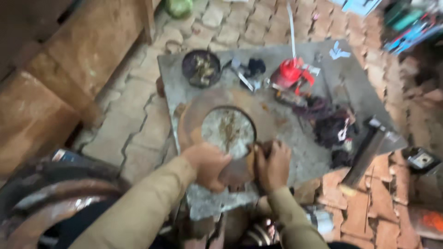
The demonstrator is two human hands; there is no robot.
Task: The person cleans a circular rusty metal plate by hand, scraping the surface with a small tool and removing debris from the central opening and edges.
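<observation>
Lying flat on a brick-paved floor (138, 133), a grey slab (295, 138) carries all the work shown. At its near middle rests a rusty ring-shaped metal disc (194, 115), broad and flat, with a round central opening through which the grey surface shows. Both forearms, in tan sleeves, enter from the lower edge and converge on the disc's near rim. The left hand (207, 165) is bent at the wrist, its fingers curled over the rim from the left; the right hand (273, 165) mirrors it, its fingers folded onto the same rim, the knuckles raised. Each hand is closed upon the disc, with only a short stretch of rim showing between them; motion blur hides the exact finger placement. Behind the disc, well apart from the hands, stand a dark round bowl (201, 68) with brownish contents and a red tool (291, 74). To the right lie a tangle of dark cloth (330, 124) and a hammer (369, 150) at the slab's edge.
</observation>
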